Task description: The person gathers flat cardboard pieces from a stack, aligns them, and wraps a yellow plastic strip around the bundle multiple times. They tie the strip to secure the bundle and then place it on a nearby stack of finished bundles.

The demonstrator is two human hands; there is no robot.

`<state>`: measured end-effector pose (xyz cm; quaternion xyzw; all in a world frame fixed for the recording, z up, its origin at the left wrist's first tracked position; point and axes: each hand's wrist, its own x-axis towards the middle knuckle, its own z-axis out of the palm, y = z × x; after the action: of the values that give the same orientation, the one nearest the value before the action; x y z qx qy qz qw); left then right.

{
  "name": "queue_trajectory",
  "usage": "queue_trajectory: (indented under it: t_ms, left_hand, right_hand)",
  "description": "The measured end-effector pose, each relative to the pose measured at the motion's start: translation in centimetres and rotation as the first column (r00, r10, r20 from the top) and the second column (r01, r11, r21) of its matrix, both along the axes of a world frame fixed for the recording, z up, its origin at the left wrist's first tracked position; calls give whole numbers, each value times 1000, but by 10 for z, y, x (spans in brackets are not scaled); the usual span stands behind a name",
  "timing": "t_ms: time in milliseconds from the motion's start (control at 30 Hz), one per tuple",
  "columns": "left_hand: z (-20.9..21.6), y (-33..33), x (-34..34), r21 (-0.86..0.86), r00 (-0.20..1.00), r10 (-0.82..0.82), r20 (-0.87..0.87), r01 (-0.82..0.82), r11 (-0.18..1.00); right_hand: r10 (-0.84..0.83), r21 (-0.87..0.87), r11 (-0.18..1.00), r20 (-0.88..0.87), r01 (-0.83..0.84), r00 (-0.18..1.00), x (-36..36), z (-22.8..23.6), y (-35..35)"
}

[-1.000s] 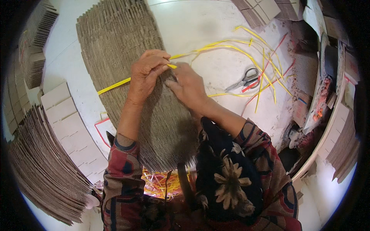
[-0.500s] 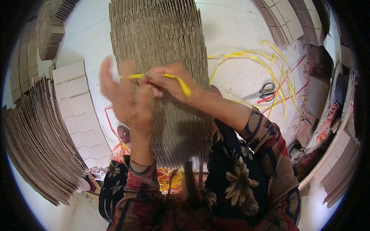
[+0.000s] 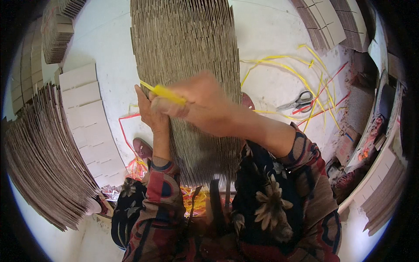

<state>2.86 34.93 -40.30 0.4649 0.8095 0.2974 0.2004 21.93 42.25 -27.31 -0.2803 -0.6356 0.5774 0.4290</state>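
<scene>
A long stack of brown corrugated cardboard pieces (image 3: 185, 43) lies between my legs, edges facing up. Above it, my right hand (image 3: 203, 102) is closed around a yellow plastic strap (image 3: 170, 94), a flat piece of which sticks out over the fist. From that fist the strap runs to the stack's left edge. My left hand (image 3: 151, 114) rests beside that edge, just under the strap, with one finger stretched upward. The right hand covers its remaining fingers, so any contact with the strap there is hidden.
Black-handled scissors (image 3: 300, 101) lie on the white floor at right, among loose yellow strips (image 3: 283, 65) and red strips (image 3: 336, 72). More cardboard stacks stand at left (image 3: 48, 161), far right (image 3: 321, 26) and lower right (image 3: 384, 192). A shoe (image 3: 142, 147) shows left of the middle stack.
My left hand has dropped from above the stack to its left edge. My right hand has turned, still gripping the yellow strap. The middle stack appears slightly further right.
</scene>
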Motion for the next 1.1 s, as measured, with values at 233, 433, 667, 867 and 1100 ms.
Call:
queue_trajectory:
  t_ms: [233, 433, 667, 867, 1100]
  left_hand:
    - [32, 8, 11, 103, 941, -188, -282, 224, 969]
    - [102, 51, 55, 313, 712, -628, -315, 703, 639]
    - [109, 59, 61, 138, 553, -809, -200, 833, 535]
    - [109, 68, 68, 64, 741, -664, -99, 671, 739]
    - [100, 92, 110, -10, 499, -853, -154, 862, 507]
  right_hand:
    - [-121, -551, 832, -52, 73, 991, 35, 0, 6]
    - [-122, -664, 747, -84, 35, 989, 46, 3, -3]
    - [-462, -571, 721, 28, 393, 887, 81, -14, -18]
    - [-382, -106, 796, 675, 595, 632, 99, -88, -74]
    - [-250, -95, 894, 706, 438, 663, 87, -95, -84]
